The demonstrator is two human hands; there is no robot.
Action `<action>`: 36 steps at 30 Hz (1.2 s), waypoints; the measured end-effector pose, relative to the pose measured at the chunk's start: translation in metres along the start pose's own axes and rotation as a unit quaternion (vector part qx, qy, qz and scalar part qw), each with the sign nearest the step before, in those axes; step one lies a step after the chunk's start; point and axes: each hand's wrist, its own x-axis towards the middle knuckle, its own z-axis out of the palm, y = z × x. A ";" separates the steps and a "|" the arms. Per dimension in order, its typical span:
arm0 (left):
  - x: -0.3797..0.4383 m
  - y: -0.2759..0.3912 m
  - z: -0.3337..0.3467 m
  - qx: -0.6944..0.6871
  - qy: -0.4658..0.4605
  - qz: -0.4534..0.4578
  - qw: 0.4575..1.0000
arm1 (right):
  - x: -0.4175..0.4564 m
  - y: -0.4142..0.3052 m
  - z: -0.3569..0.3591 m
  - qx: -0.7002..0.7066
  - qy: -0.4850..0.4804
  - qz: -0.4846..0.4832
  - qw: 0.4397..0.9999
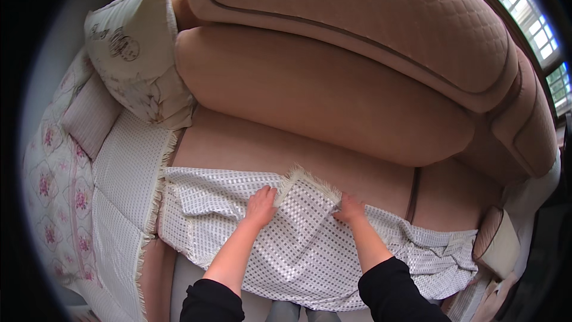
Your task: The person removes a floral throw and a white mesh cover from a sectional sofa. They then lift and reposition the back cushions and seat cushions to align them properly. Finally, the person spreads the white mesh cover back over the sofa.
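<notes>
A white-and-grey checked throw with a cream fringe point(304, 232) lies bunched along the front of the sofa seat point(250, 147) and hangs over its edge. My left hand point(262, 206) grips the throw beside the left end of a raised, fringed section. At the right end of that fringe, my right hand point(352, 208) grips the cloth, with creases running down from the fingers. The fringed section stretches between both hands. On the left, the throw is folded over itself; on the right, it is crumpled. My fingertips are partly hidden by cloth.
A large printed cushion point(138, 58) leans in the left corner beside a small ribbed cushion point(93, 114). Another fringed cover point(129, 165) and a floral quilt point(53, 183) drape the left section. The pink backrest point(321, 89) rises behind. A small cushion point(498, 241) sits at right.
</notes>
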 end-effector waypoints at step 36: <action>-0.004 0.041 0.040 0.053 -0.495 -0.050 0.866 | 0.111 0.128 -0.271 -0.067 0.467 -0.011 0.882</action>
